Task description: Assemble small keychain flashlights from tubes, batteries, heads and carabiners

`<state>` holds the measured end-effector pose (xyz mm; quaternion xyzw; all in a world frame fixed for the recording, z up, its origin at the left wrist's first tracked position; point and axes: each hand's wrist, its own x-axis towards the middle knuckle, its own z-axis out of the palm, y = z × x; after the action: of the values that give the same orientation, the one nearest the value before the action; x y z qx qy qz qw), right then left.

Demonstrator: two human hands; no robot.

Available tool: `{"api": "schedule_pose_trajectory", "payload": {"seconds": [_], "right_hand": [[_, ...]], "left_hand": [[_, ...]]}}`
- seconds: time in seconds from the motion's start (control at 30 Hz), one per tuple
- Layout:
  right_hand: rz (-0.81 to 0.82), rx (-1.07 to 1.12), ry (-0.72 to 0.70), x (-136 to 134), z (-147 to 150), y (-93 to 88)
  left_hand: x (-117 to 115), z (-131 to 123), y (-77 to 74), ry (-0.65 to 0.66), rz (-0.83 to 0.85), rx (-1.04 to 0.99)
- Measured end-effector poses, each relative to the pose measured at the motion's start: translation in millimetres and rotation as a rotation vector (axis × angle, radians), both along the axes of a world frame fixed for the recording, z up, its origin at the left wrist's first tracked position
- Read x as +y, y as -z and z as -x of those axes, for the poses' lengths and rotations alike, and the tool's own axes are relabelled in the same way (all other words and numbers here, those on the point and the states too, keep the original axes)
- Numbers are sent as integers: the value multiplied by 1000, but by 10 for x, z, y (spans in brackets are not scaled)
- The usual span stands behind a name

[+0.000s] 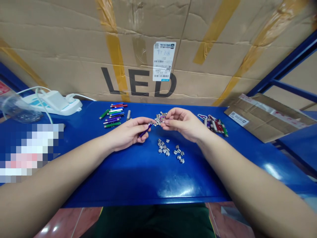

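Observation:
My left hand (pixel 132 133) is closed around a slim purple mini flashlight (pixel 145 130), which is tilted with its silver end up toward the right. Pinched in the fingertips of my right hand (pixel 182 121) is a purple carabiner clip (pixel 162 117). The two hands face each other above the blue table, a small gap between them. Behind the fingers lies a pile of silver button cells (pixel 158 118), partly hidden by my right hand. Closer to me are two looser groups of button cells (pixel 163 147).
At the left are several coloured mini flashlights (pixel 114 114); at the right, more with carabiner clips (pixel 216 126). A power strip (pixel 71 106) with cables stands at the far left. A large cardboard box (pixel 138 43) walls the back of the blue table (pixel 138 178); a flattened carton (pixel 267 115) lies right.

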<state>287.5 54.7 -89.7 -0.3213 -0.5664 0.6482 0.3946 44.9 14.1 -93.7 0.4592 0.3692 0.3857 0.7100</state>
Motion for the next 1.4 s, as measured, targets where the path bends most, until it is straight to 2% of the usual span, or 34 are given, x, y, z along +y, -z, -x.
{"api": "schedule_pose_trajectory", "payload": {"seconds": [0.13, 0.33, 0.57, 0.73, 0.8, 0.87, 0.9, 1.07, 1.17, 1.27, 1.4], "right_hand": [[-146, 50, 28, -108, 222, 46], [-363, -24, 81, -88, 255, 137], [-720, -252, 130, -92, 219, 131], [-1127, -502, 176, -123, 220, 91], [-1173, -528, 151, -158, 232, 69], [-1101, -496, 122, -194, 247, 44], [-1012, -455, 105, -208, 255, 32], [-281, -122, -29, -227, 261, -9], [13, -47, -118, -216, 232, -13], [100, -67, -158, -208, 218, 0], [-74, -188, -77, -226, 254, 20]], "left_hand": [[-11, -40, 72, 32, -62, 42], [-8, -44, 79, 38, -217, 74], [-37, -59, 39, 26, -208, 101], [-35, -82, 32, -30, -162, 132], [-26, -81, 26, -60, -155, 152], [-19, -76, 18, -92, -172, 177], [-17, -72, 13, -107, -188, 191], [-18, -49, -12, -151, -350, 292], [-20, -35, -21, -156, -441, 330], [-17, -30, -14, -134, -413, 302], [-8, -38, 20, -86, -325, 186]]}}
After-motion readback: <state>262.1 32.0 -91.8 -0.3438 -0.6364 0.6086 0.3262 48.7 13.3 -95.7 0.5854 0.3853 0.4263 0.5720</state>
